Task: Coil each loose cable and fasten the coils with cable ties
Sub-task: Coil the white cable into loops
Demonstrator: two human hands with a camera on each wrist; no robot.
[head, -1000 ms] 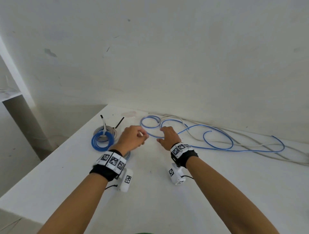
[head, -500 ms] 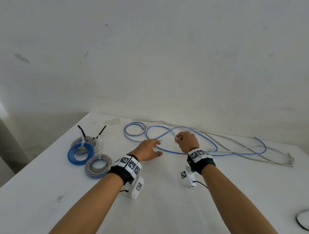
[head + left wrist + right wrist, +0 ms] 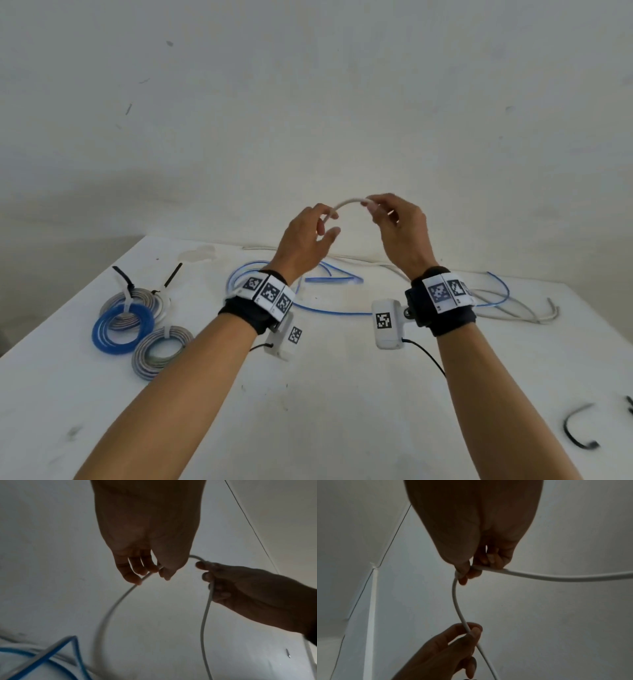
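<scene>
Both hands are raised above the table (image 3: 342,394), centre of the head view, with a white cable (image 3: 347,202) arching between them. Left hand (image 3: 305,240): thumb and forefinger pinch the cable, the other fingers loosely spread. In the left wrist view the cable (image 3: 120,599) drops from those fingertips (image 3: 137,580) toward the bottom of the frame, blurred. Right hand (image 3: 400,233): fingers curled, thumb and forefinger pinching the cable's other side; in the right wrist view it (image 3: 556,576) runs out to the right edge, and a second stretch curves down to the left hand (image 3: 453,649) at bottom centre.

The rest of the white cable lies loose along the table's far edge, tangled with a loose blue cable (image 3: 325,310) behind the wrists.

Left of frame: three finished coils, touching. Blue coil (image 3: 122,329), grey coil (image 3: 161,353) in front, another grey coil (image 3: 137,301) behind, each with a white tie; black tie tails (image 3: 173,275) stick up from the rear one.

Lower right: a loose black cable tie (image 3: 579,431) lies on the table.
</scene>
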